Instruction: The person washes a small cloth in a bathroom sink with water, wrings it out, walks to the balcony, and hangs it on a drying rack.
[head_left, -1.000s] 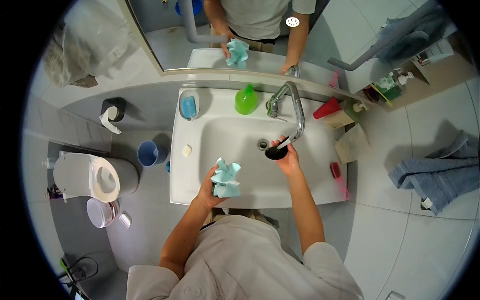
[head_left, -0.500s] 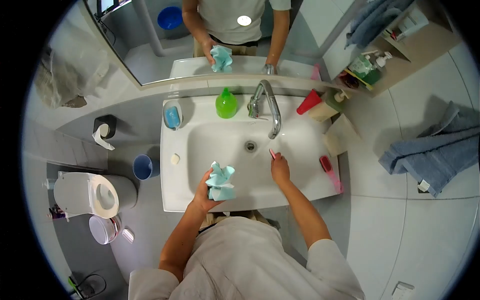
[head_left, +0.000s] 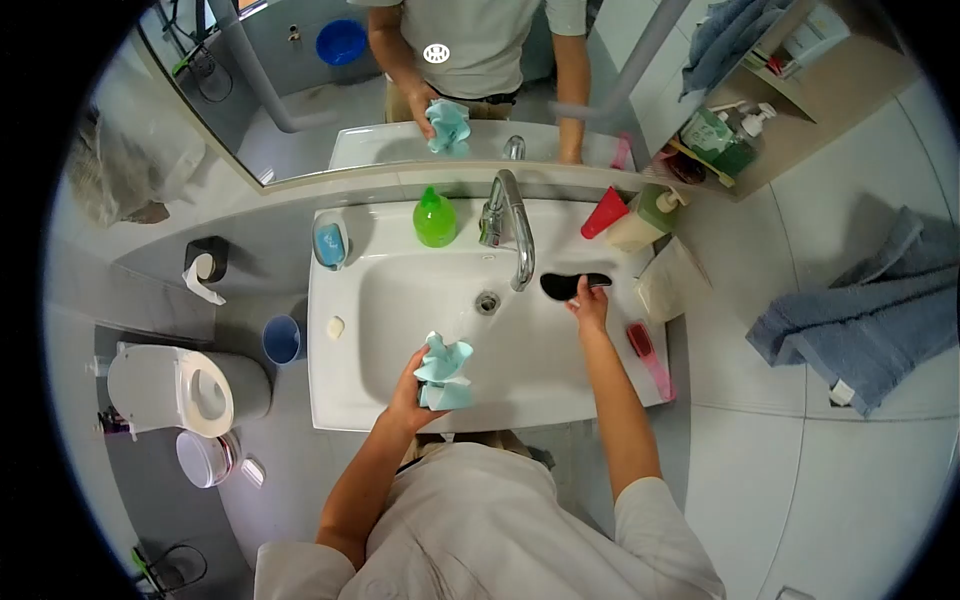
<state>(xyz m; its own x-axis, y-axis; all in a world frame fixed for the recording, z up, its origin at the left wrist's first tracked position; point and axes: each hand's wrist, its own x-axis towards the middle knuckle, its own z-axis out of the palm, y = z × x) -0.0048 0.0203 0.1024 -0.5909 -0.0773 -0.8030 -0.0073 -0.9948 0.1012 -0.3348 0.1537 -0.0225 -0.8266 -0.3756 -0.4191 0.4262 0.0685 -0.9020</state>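
Note:
Near the front left of the white sink (head_left: 400, 330), my left hand (head_left: 405, 397) is closed around a crumpled light-blue cloth (head_left: 444, 375). Over the right part of the basin, my right hand (head_left: 590, 305) grips a black curved object (head_left: 560, 286), which looks like a hairbrush. To the left of that object stands the chrome faucet (head_left: 518, 230), above the drain (head_left: 487, 303). A pink brush with red bristles (head_left: 652, 360) lies on the right rim of the sink.
Along the back rim are a soap dish with blue soap (head_left: 330, 245), a green bottle (head_left: 435, 220), a red tube (head_left: 604, 213) and a pump bottle (head_left: 645, 220). A soap piece (head_left: 335, 327) lies on the left rim. A blue towel (head_left: 865, 320) hangs at the right.
My right hand has moved from under the faucet to the right with the black object, which has turned. Water ran from the faucet earlier and no longer shows. My left hand still holds the cloth.

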